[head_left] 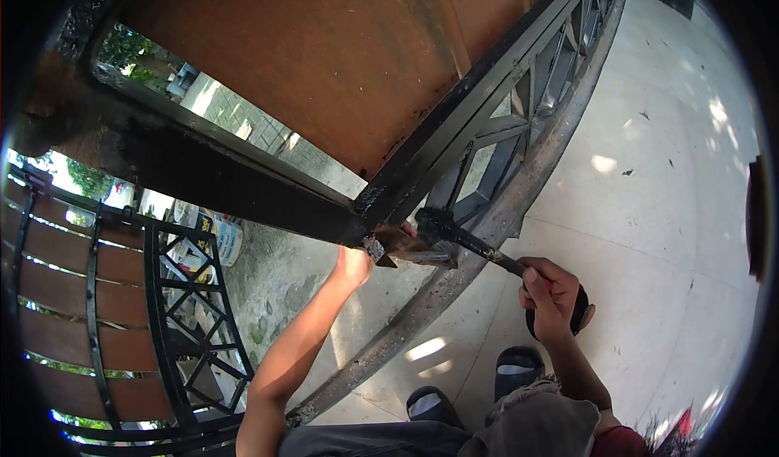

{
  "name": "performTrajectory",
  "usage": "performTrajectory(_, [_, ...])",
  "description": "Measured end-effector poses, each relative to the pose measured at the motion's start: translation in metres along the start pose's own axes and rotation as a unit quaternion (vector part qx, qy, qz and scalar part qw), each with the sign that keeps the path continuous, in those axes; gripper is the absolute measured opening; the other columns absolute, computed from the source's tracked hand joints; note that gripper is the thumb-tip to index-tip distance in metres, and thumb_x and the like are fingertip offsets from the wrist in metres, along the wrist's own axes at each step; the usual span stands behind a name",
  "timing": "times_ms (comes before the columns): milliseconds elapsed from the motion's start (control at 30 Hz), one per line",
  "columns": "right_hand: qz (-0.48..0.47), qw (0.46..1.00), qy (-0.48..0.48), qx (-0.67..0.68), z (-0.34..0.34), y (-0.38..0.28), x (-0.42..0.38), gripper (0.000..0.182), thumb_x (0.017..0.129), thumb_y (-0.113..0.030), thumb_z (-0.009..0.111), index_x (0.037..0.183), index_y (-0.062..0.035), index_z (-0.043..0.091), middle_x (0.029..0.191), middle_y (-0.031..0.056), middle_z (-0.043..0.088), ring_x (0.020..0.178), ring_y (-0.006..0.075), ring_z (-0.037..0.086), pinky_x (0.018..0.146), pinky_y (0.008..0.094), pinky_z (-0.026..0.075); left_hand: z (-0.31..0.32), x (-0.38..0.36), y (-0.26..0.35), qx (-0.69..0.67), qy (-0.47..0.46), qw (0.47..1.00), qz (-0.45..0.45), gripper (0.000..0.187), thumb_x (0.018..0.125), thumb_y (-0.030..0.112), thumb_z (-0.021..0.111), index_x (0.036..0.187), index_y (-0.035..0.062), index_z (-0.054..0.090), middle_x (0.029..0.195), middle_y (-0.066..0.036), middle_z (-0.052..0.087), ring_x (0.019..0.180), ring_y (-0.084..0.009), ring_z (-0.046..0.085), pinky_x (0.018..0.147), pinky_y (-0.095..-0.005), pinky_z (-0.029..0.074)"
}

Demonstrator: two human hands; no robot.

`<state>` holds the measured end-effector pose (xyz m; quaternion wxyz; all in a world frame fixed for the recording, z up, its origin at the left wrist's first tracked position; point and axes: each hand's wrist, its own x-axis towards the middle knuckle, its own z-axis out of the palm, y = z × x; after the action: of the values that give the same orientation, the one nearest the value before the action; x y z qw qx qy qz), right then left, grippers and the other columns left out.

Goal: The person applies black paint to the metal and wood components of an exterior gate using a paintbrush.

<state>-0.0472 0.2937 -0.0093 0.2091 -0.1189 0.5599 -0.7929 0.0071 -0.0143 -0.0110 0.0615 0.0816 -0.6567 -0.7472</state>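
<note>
At the right, my right hand point(553, 299) is closed round the handle of a dark brush point(479, 246). The brush's black head touches or nearly touches the lower corner of a black metal gate frame point(243, 177), beside its lattice strip. Near that corner my left hand point(355, 267) reaches up behind a rusty metal piece point(418, 250); its fingers are mostly hidden, so what it grips cannot be made out. A round black object point(579, 311) shows behind my right hand. Brown panels point(324, 60) fill the gate above.
A curved concrete edge point(398, 327) runs under the gate, beside a pale tiled floor point(641, 214). Another gate leaf point(122, 319) with brown slats stands at the left, with a bucket point(230, 240) behind it. My sandalled feet point(434, 404) are below.
</note>
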Motion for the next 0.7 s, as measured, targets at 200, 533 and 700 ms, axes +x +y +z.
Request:
performTrajectory(200, [-0.109,0.993,-0.003,-0.05,0.028,0.006,0.006,0.03,0.09,-0.006,0.063,0.115,0.0042,0.052,0.073,-0.0006,0.057,0.063,0.0035,0.046,0.057,0.0205,0.036,-0.01,0.002,-0.014,-0.001,-0.03,0.999,0.044,0.062,0.095,0.054,0.041,0.116,-0.0024,0.056,0.102,-0.018,0.065,0.092,-0.0291,0.065,0.084,-0.0404,0.052])
performTrajectory(533, [0.098,0.982,-0.133,0.094,0.038,0.001,0.001,0.021,0.098,-0.018,0.055,0.103,0.0011,0.061,0.063,-0.0057,0.045,0.052,0.0015,0.036,0.048,0.0213,0.03,-0.014,-0.007,-0.023,-0.015,0.077,0.995,0.054,0.048,0.099,0.041,0.044,0.119,-0.0008,0.055,0.111,-0.014,0.063,0.101,-0.0263,0.062,0.088,-0.0411,0.05])
performTrajectory(700, [0.084,0.986,-0.142,-0.003,0.035,0.017,0.005,0.026,0.099,-0.022,0.053,0.1,0.0012,0.063,0.056,-0.0066,0.039,0.048,0.0006,0.034,0.045,0.0206,0.026,-0.023,-0.007,-0.031,-0.072,0.009,0.995,0.071,0.042,0.099,0.038,0.047,0.119,0.0016,0.055,0.114,-0.011,0.06,0.104,-0.0243,0.06,0.091,-0.0393,0.049])
